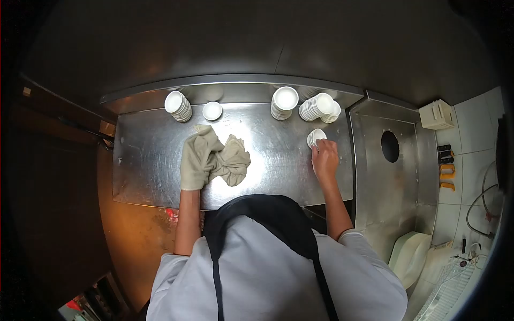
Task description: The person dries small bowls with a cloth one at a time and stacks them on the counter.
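No text, label, brand, number or sign could be read anywhere in view
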Demonstrator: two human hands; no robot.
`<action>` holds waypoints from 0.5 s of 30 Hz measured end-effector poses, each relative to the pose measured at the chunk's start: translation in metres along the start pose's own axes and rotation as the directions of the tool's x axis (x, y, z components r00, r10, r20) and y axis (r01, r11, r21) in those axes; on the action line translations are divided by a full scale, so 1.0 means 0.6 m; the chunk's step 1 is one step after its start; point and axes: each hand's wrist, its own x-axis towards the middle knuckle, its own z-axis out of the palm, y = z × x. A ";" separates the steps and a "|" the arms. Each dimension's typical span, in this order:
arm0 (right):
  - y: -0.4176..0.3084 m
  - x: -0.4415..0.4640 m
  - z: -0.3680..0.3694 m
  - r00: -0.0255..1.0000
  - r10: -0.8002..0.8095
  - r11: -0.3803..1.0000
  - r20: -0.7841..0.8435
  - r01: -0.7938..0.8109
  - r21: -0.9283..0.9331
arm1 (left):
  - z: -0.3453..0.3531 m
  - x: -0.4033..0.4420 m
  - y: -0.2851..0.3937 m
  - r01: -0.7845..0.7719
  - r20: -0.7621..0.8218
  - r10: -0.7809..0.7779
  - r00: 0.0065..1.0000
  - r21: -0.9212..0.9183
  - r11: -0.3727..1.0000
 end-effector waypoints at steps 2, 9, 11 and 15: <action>0.000 0.000 0.007 0.998 -0.057 0.998 -0.031 0.058 0.039 | -0.010 -0.041 0.021 0.182 0.014 -0.188 0.982 -0.325 0.928; -0.115 0.019 0.036 0.952 -0.302 0.922 -0.049 0.305 0.240 | 0.020 -0.172 0.110 -0.341 0.172 0.381 0.908 0.832 0.437; -0.145 0.035 0.043 0.946 -0.319 0.898 -0.057 0.321 0.300 | -0.022 -0.187 0.093 -0.249 -0.067 0.390 0.918 0.667 0.702; -0.223 0.060 0.013 0.963 -0.269 0.858 -0.013 0.245 0.451 | -0.002 -0.129 0.098 -0.218 0.163 0.398 0.903 0.971 0.097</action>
